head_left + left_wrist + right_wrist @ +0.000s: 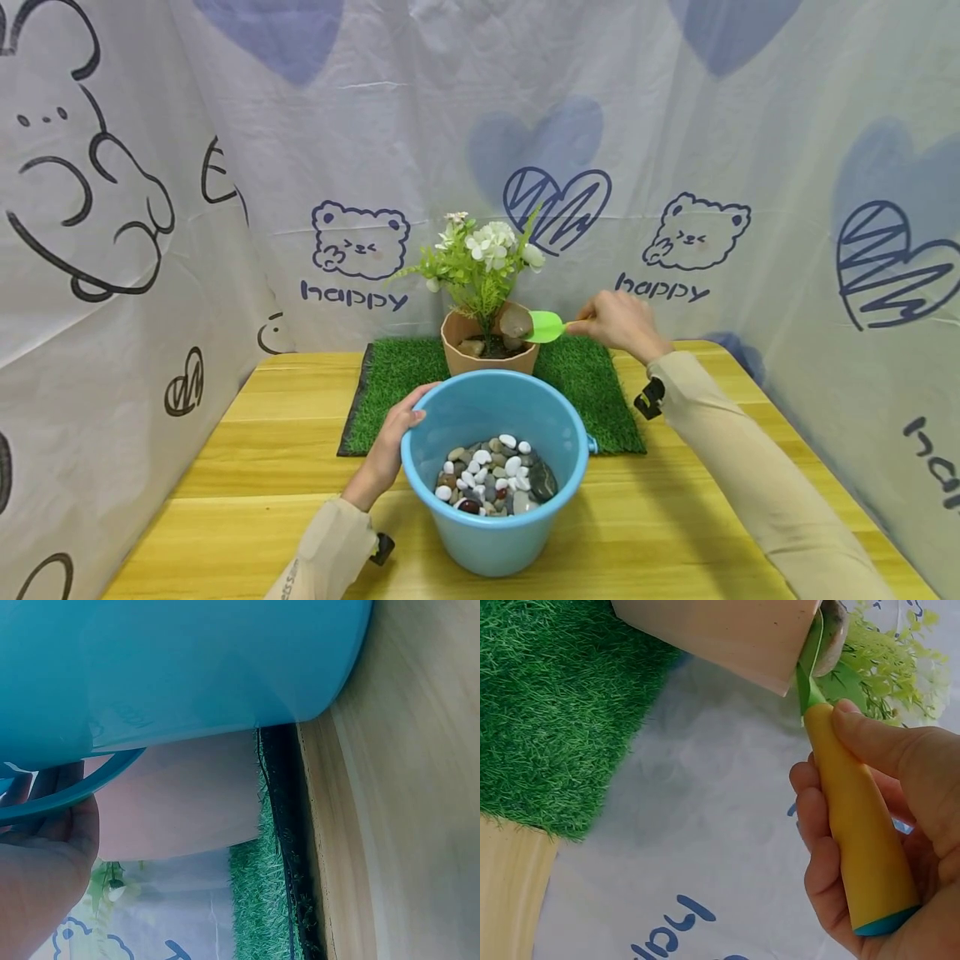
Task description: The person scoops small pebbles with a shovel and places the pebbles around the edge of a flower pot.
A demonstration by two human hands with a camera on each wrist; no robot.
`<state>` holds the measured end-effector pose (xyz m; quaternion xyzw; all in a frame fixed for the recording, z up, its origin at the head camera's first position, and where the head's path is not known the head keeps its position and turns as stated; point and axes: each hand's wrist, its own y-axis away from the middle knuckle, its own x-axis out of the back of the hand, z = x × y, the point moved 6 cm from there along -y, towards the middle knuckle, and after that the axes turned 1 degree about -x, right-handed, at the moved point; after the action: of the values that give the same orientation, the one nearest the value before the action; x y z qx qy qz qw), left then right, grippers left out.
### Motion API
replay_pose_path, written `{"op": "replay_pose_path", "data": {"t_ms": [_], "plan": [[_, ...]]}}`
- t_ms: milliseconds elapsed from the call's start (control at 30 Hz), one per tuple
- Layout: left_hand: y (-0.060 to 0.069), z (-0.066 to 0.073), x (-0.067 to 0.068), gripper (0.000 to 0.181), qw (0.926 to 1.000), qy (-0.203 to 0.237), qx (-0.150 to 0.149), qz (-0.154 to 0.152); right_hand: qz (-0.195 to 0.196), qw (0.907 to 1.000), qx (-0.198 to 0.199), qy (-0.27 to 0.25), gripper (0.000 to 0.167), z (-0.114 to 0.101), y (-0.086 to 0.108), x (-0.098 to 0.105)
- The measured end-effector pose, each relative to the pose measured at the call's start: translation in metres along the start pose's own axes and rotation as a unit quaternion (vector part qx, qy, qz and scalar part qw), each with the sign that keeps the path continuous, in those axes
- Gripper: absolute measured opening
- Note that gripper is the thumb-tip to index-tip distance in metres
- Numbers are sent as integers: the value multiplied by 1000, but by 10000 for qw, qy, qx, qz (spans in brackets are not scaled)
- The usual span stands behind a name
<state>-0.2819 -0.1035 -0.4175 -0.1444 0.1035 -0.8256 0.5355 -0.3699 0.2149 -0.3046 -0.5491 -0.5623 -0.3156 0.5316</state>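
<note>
Trowel [557,327] crosswise, blade [545,327] pointing left toward flowerpot [487,364]; right hand [619,322] gripping handle [864,825], left hand [390,443] gripping bucket [491,540].

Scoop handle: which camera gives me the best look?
The right wrist view: the scoop handle shows there along nearly its whole length, down to its blue end. The head view shows only a short piece between the green blade and the right hand; the left wrist view shows none of it.

At the frame's lower centre, a bucket [491,542] of pebbles [491,479] stands on the counter [292,421]. Behind it, mid-frame, a flowerpot [459,360] holding a plant [480,267] sits on a grass mat [401,367], a shovel [547,327] with a stone [514,322] over the pot's right side.
</note>
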Motion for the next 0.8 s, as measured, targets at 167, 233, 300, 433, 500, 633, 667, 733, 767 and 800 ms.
{"op": "replay_pose_path", "data": {"t_ms": [167,233,300,433,500,633,667,733,767,800], "plan": [[0,1,0,57,10000,-5,-25,-27,-10,9996,-12,266,25,-4,-1,6],[0,1,0,57,10000,3,-38,-26,-18,9991,-25,415,26,-7,-2,11],[0,2,0,57,10000,1,-36,-13,-50,9986,-35,520,26,-10,-3,15],[1,2,1,57,10000,-13,-10,32,-213,9979,-70,601,25,-13,-4,20],[1,1,1,57,10000,-18,-8,27,-250,9975,-39,660,25,-14,-4,22],[1,0,1,57,10000,-25,-6,29,-198,9964,85,820,26,-16,-5,27],[1,0,1,57,10000,-24,-4,32,-168,9961,123,858,26,-17,-6,28],[1,-1,1,57,10000,-27,13,55,-127,9959,177,880,25,-19,-7,30],[1,-1,1,57,10000,-22,14,55,-128,9957,190,897,24,-20,-7,30],[1,-1,1,57,10000,-13,16,41,-135,9955,193,917,23,-21,-7,30]]}}
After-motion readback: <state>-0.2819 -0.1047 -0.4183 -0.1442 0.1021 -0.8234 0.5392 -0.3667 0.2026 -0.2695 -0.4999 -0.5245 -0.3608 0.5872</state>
